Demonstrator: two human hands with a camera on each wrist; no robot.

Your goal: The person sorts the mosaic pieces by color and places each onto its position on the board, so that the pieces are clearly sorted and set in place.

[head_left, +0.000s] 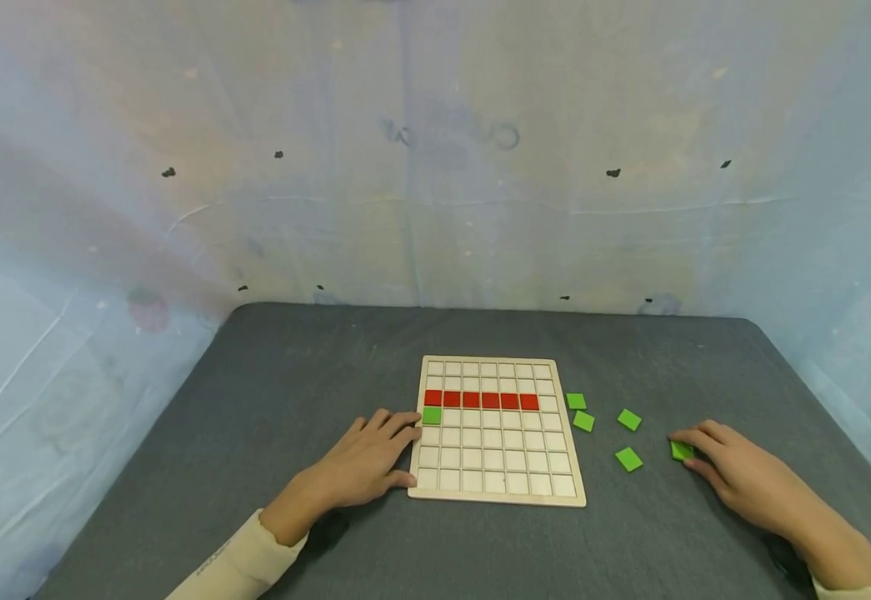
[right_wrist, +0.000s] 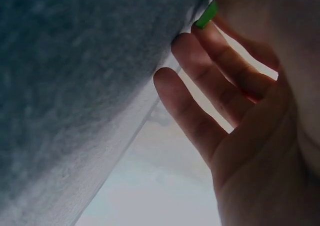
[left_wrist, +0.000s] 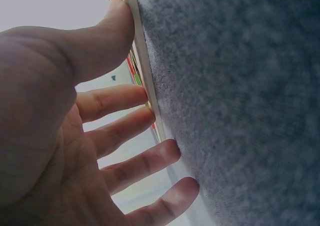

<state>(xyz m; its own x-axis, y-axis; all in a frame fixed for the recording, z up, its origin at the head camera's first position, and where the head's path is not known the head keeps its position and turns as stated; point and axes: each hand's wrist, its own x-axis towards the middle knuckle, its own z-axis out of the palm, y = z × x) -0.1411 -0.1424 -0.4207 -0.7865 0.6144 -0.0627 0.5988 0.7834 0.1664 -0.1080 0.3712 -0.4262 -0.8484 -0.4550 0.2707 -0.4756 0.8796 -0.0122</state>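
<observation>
A wooden grid board (head_left: pixel 498 500) lies flat on the dark grey table. Several red square tiles (head_left: pixel 471 400) fill most of one row, starting from its left end. Directly below the leftmost red one sits a green tile (head_left: pixel 431 416). My left hand (head_left: pixel 363 458) touches the board's left edge with thumb and fingertips, its fingers spread and fairly straight; the left wrist view shows this contact too. Off to the right, my right hand (head_left: pixel 746 475) pinches another green tile (right_wrist: pixel 207 14) between thumb and fingers, at table level. In the head view that tile is partly covered by the fingers.
Between the board and my right hand lie several loose green tiles (head_left: pixel 629 419), two of them close beside the board's right edge. The table (head_left: pixel 315 350) has rounded far corners, and a pale curtain-like sheet (head_left: pixel 435 167) hangs behind it and along its sides.
</observation>
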